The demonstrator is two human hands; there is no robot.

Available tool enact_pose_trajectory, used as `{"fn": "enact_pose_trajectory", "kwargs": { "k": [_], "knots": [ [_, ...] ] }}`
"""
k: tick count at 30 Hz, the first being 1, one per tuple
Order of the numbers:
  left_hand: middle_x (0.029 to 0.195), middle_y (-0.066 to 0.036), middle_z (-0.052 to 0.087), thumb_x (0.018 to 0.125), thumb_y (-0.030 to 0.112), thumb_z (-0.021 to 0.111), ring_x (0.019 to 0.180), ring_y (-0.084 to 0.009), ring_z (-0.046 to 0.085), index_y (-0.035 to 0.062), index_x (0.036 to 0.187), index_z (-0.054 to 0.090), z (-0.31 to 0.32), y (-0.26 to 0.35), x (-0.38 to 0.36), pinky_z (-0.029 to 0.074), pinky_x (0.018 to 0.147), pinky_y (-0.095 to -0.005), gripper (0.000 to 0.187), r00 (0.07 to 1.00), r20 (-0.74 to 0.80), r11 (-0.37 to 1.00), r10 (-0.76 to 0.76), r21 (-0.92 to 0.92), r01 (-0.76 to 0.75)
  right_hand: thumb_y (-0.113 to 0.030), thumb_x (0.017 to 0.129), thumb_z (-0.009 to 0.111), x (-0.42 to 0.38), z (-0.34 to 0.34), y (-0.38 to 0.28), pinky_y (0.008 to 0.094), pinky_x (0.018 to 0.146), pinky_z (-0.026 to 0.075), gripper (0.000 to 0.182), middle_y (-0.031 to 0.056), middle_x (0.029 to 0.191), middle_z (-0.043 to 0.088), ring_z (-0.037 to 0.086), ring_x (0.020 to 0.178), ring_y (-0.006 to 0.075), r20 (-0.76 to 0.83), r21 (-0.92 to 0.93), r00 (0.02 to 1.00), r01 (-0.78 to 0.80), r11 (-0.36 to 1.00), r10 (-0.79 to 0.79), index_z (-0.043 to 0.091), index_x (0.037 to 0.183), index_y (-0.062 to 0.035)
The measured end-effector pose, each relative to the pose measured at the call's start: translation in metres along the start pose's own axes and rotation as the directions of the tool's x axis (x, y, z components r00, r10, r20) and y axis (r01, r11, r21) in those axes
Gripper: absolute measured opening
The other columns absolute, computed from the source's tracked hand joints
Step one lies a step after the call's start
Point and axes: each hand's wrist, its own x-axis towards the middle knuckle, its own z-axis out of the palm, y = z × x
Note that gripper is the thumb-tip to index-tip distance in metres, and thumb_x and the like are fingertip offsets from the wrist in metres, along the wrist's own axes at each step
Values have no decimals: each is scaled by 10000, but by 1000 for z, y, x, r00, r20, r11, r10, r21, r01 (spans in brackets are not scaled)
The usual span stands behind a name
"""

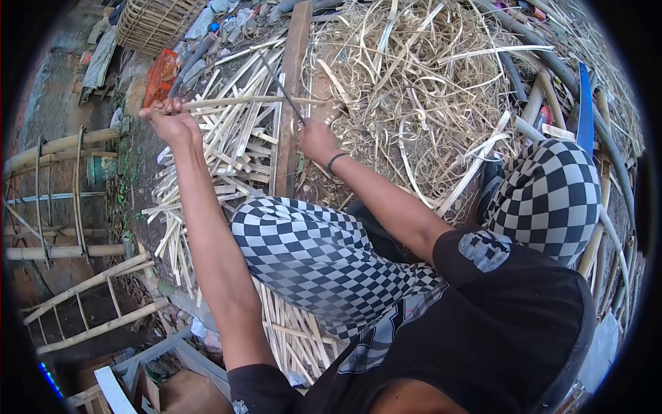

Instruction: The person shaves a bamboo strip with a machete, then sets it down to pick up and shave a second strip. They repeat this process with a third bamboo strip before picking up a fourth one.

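Observation:
My left hand [170, 125], at the end of an outstretched arm, grips one end of a thin bamboo strip [234, 101]. The strip runs level to the right, its far end reaching over the shavings. My right hand [318, 141] is closed round the near end of a knife [281, 88] with a long, narrow dark blade. The blade slants up and to the left, crossing the strip just above my right fist. Under the crossing lies a long wooden plank [291, 62]. Many split bamboo strips [227, 148] lie heaped below and between my hands.
A large pile of curled shavings [420, 90] spreads right of the plank. A blue saw blade [585, 110] stands by my knee in checkered trousers [545, 200]. Bamboo ladder-like frames [96, 283] are on the left, a woven basket [155, 27] at top left.

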Motion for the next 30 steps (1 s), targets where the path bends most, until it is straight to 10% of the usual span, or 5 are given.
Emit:
{"fn": "enact_pose_trajectory", "kwargs": {
  "k": [9, 15, 19, 26, 30],
  "knots": [
    [722, -11, 349, 1038, 572, 307, 678, -160, 362, 125, 831, 382, 0, -3, -2, 359, 666, -330, 498, 998, -62, 999, -18, -50, 14, -216, 906, 531, -4, -20, -38, 530, 765, 547, 284, 272, 790, 672, 665, 767, 477, 41, -53, 973, 227, 972, -225, 619, 1027, 26],
    [705, -9, 356, 1036, 579, 300, 674, -165, 368, 126, 836, 385, -21, -6, -6, 362, 667, -332, 503, 988, -153, 999, -7, -41, 1, -159, 861, 575, 23, 0, 78, 524, 823, 554, 274, 276, 903, 694, 688, 873, 456, 56, -227, 993, -93, 969, 108, 698, 1047, 0],
    [697, -6, 355, 1041, 577, 272, 661, -163, 366, 127, 838, 374, -12, -10, 4, 377, 674, -330, 504, 993, -119, 999, -13, -33, 10, -130, 828, 589, 12, -10, 6, 525, 788, 563, 239, 296, 896, 686, 688, 870, 461, 55, -230, 987, 157, 960, -148, 708, 996, -9],
    [668, -16, 365, 1056, 556, 237, 606, -152, 368, 128, 820, 354, -17, -2, -7, 396, 630, -312, 502, 971, -239, 1000, -27, 1, 28, -173, 889, 553, 15, 9, 71, 516, 777, 558, 263, 311, 844, 676, 686, 866, 459, 14, -90, 988, -149, 985, 151, 642, 972, 59],
    [652, -13, 368, 1062, 545, 234, 577, -146, 367, 113, 824, 342, -5, -4, -2, 387, 581, -293, 504, 944, -329, 998, 27, 58, -9, -179, 877, 536, 16, -31, 14, 517, 777, 566, 288, 286, 886, 694, 699, 872, 431, 155, -251, 987, -4, 968, 45, 688, 1050, -5]
  ]
}}
